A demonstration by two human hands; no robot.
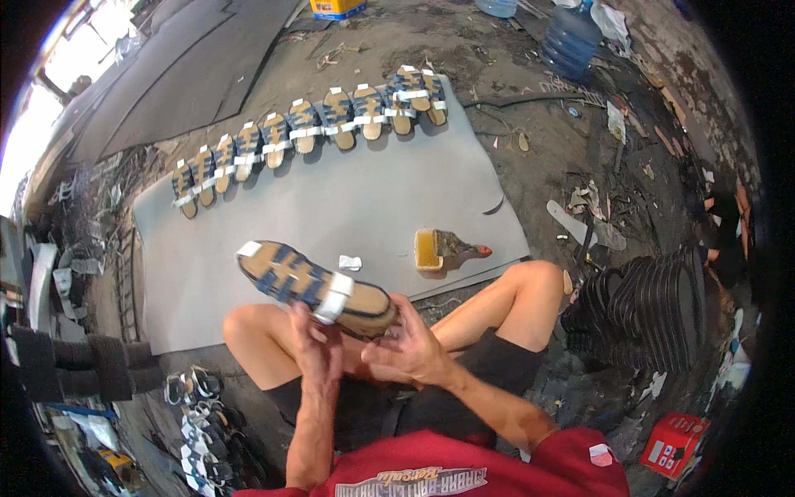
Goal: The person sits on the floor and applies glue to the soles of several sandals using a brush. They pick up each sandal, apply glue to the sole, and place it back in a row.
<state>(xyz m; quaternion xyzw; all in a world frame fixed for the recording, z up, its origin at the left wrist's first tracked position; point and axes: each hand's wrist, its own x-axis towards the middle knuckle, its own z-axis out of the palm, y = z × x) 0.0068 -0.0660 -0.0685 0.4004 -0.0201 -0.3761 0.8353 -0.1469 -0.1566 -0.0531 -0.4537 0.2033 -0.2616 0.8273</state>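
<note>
A sandal [315, 286] with dark blue straps, a tan footbed and white wrapping at the toe and across the middle is held up over my lap. My left hand [316, 344] has its fingers against the sandal's near side, below the white band. With my right hand [407, 341] I grip the rounded end; some of those fingers are hidden under the sole. Beyond my knees, a tub of yellowish glue [428, 250] stands on the grey sheet [331, 195] with a brush [458, 246] leaning over its rim. A small white scrap [350, 262] lies beside the sandal.
Several similar sandals [304, 126] stand in a row along the sheet's far edge. Stacked black soles [642, 311] are at the right, a red box [675, 446] nearer. Strap pieces [203, 431] pile up at lower left. A blue water bottle [571, 41] stands far right.
</note>
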